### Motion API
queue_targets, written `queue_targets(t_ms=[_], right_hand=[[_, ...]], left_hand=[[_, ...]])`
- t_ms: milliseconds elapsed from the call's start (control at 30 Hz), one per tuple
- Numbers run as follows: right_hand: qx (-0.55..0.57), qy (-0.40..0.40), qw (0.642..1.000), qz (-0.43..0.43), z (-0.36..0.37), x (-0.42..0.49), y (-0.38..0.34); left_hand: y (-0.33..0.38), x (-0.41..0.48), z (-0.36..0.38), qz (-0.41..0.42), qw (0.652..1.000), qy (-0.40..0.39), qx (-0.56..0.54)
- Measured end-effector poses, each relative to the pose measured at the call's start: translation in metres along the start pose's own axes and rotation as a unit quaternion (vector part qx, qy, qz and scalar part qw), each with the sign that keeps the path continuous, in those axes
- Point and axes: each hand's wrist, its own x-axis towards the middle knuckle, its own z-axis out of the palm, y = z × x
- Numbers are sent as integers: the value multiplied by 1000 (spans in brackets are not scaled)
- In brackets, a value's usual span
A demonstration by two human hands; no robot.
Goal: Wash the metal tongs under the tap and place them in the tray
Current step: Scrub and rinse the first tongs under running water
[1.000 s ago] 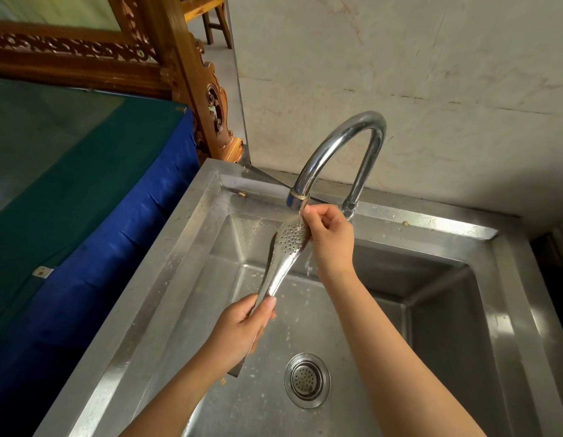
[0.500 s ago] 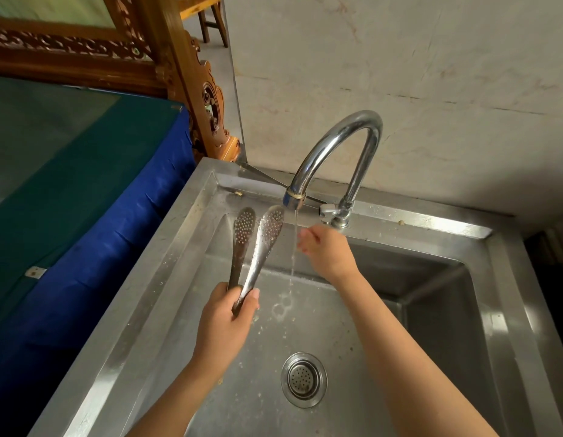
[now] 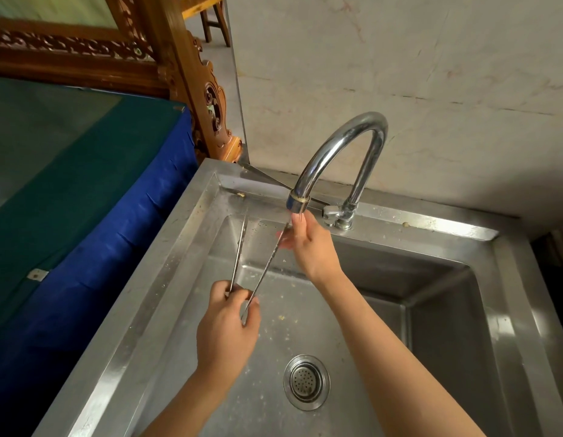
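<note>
The metal tongs are spread in a V above the steel sink, seen edge-on. My left hand grips their hinged end over the basin's left part. My right hand pinches the tip of the right arm directly under the curved chrome tap's spout. The tongs' left arm points toward the basin's back-left corner. Whether water runs is hard to tell. No tray is in view.
A round drain strainer sits in the basin floor near me, with small food bits scattered around. The tap's lever is at its base. A blue-and-green covered surface lies left of the sink, with a carved wooden frame behind.
The tongs turned from flat-face to edge-on and opened wider. My right hand went from hanging free under the stream to holding the right arm's tip at the spout.
</note>
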Motion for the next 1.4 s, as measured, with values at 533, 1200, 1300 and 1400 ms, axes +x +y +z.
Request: queue_targets(t_ms=[533, 1200, 1300, 1400], right_hand=[[27, 137, 988, -57, 2, 8, 5], [-7, 74, 997, 5, -7, 10, -3], [47, -32, 998, 5, -12, 5, 2], [104, -152, 982, -30, -18, 5, 8]], left_hand=[[27, 6, -6, 83, 993, 8, 87], [-2, 6, -9, 108, 987, 28, 114], [-6, 5, -10, 112, 984, 28, 135], [-12, 3, -10, 109, 985, 21, 129]])
